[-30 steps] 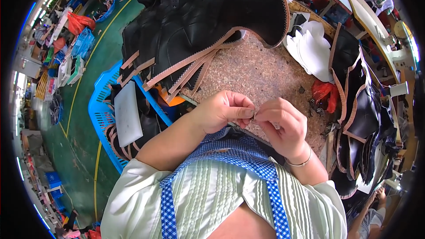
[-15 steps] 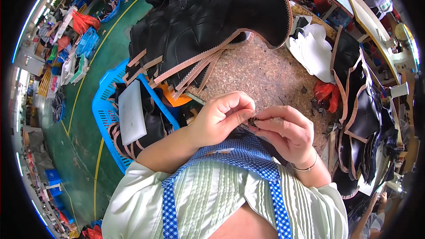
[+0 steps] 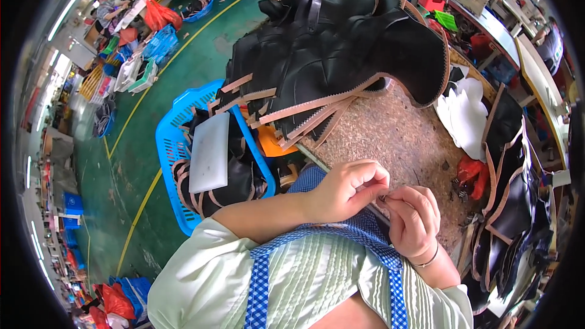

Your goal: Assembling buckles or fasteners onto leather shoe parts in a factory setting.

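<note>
Left hand [image 3: 347, 192] and right hand [image 3: 413, 219] meet fingertip to fingertip, both grips pinching a small metal piece [image 3: 382, 198] above the bench [image 3: 408, 140].

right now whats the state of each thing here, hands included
left hand: fingertips pinched on a small dark piece, too small to tell
right hand: pinched on the same piece
black leather pieces: piled on the table
blue basket: full, white board on top
white board: lying flat

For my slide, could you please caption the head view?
Both hands, left hand and right hand, pinch a small item over a speckled worktable.
</note>
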A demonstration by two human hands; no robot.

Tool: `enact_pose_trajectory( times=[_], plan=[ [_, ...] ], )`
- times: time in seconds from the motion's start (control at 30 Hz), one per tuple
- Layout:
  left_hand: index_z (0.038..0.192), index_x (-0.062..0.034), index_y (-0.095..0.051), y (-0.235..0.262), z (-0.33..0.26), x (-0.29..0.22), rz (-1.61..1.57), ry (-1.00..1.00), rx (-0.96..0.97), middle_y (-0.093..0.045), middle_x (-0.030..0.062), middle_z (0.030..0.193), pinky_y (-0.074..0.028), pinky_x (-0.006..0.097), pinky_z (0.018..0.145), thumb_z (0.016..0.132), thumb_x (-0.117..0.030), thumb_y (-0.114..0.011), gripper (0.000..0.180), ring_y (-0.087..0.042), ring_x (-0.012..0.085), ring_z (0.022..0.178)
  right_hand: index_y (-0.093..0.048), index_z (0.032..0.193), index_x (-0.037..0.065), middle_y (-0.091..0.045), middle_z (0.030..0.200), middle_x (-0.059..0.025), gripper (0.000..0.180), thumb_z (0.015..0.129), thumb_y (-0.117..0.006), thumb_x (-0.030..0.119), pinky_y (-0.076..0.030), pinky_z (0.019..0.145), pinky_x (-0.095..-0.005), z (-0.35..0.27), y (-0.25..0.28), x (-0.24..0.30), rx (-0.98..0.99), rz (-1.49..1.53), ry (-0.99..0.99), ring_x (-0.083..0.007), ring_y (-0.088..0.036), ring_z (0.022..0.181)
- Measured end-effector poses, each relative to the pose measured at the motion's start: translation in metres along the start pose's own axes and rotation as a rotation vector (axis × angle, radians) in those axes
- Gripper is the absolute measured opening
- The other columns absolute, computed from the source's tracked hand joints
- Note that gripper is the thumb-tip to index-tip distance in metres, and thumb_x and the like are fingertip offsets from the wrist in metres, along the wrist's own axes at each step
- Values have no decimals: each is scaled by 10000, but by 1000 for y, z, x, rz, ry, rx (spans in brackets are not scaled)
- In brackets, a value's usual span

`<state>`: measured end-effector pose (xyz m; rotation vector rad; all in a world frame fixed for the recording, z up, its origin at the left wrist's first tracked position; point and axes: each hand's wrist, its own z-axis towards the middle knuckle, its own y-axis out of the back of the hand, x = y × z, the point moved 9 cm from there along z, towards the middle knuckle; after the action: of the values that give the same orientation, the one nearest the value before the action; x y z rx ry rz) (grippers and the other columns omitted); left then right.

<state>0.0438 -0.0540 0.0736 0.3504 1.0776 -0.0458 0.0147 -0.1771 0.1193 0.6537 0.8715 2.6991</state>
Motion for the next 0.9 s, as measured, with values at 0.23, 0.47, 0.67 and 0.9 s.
enact_pose_trajectory(
  times=[0.23, 0.47, 0.67, 0.9],
  plan=[
    [963, -12, -634, 0, 20, 40, -210, 184, -26, -683, 78, 868, -529, 282, 696, 919, -37, -649, 52, -659, 135, 777, -635, 972, -19, -633, 917, -158, 253, 753, -761, -33, -548, 645, -355, 6, -10, -28, 36, 48, -101, -295, -652, 769],
    [1187, -20, -551, 139, 98, 112, 1142, 140, -634, -552, 148, 1141, -379, 518, 960, 683, -262, -853, 636, -522, 342, 1123, -677, 941, -23, -677, 959, -155, 196, 767, -700, -108, -558, 757, -325, -14, 2, -65, -75, 140, -454, -274, -688, 848],
    [1045, -39, -578, 115, 90, 86, 1280, -200, -664, -535, 127, 1110, -390, 513, 970, 687, -134, -788, 425, -529, 312, 1077, -698, 920, -8, -667, 998, -149, 202, 738, -732, -91, -560, 708, -298, -23, 12, -62, -65, 47, -433, -252, -686, 831],
    [934, -64, -587, 50, 112, 14, 939, 74, 239, -656, 189, 747, -494, 492, 689, 750, -131, -727, 241, -653, 398, 775, -723, 894, 2, -640, 937, -129, 192, 711, -779, -18, -548, 648, -316, 5, 16, -1, 152, 262, -129, -245, -660, 773]
  ],
)
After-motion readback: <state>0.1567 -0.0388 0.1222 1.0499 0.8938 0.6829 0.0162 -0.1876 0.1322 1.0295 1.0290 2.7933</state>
